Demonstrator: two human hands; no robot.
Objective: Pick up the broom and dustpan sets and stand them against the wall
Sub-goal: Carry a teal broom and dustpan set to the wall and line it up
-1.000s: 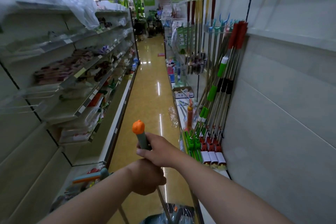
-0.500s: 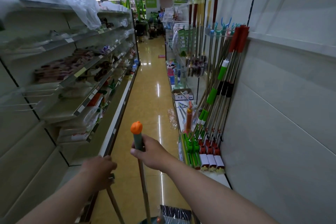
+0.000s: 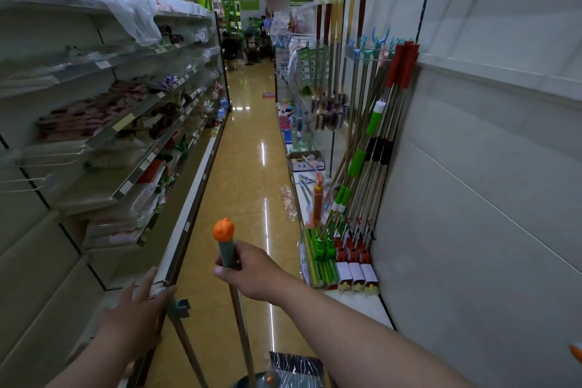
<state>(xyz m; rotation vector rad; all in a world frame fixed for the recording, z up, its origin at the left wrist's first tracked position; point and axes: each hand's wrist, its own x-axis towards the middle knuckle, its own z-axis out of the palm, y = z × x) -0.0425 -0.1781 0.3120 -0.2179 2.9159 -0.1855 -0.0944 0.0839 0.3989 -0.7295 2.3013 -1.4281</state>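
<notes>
The right hand (image 3: pixel 252 274) is curled tight round the grey broom handle with orange cap (image 3: pixel 227 249), upright mid-aisle above the plastic-wrapped dark dustpan (image 3: pixel 293 368) at the bottom edge. The left hand (image 3: pixel 135 309), fingers straight and spread, seems to touch the brown pole with grey clip (image 3: pixel 182 334). That makes two poles. The glossy tan floor (image 3: pixel 248 167) lies open ahead between the left shelving (image 3: pixel 94 135) and the white wall panel (image 3: pixel 472 230).

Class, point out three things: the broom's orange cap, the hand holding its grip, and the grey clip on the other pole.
orange cap (image 3: pixel 223 229), head view, on its rounded front
right hand (image 3: pixel 252 271), head view, on the back of the hand
grey clip (image 3: pixel 177 305), head view, on its body
</notes>
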